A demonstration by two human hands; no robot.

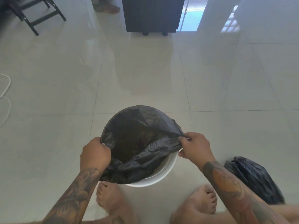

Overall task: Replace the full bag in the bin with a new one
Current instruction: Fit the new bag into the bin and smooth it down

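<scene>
A round white bin (168, 168) stands on the floor right in front of my bare feet. A black bag (137, 143) lies open inside it, its edge folded over the far and left rim, while the near right rim is bare. My left hand (95, 152) grips the bag's edge at the bin's left side. Over the right rim my right hand (194, 147) pinches the bag's edge and holds it stretched. A second black bag (254, 178), bunched up, lies on the floor to the right of the bin, behind my right forearm.
Glossy pale floor tiles (145, 70) spread all around. A dark cabinet on small feet (152, 13) stands at the far middle. Black chair legs (32, 15) are far left, another person's foot (107, 8) beside them. A white cable (6, 94) lies at the left edge.
</scene>
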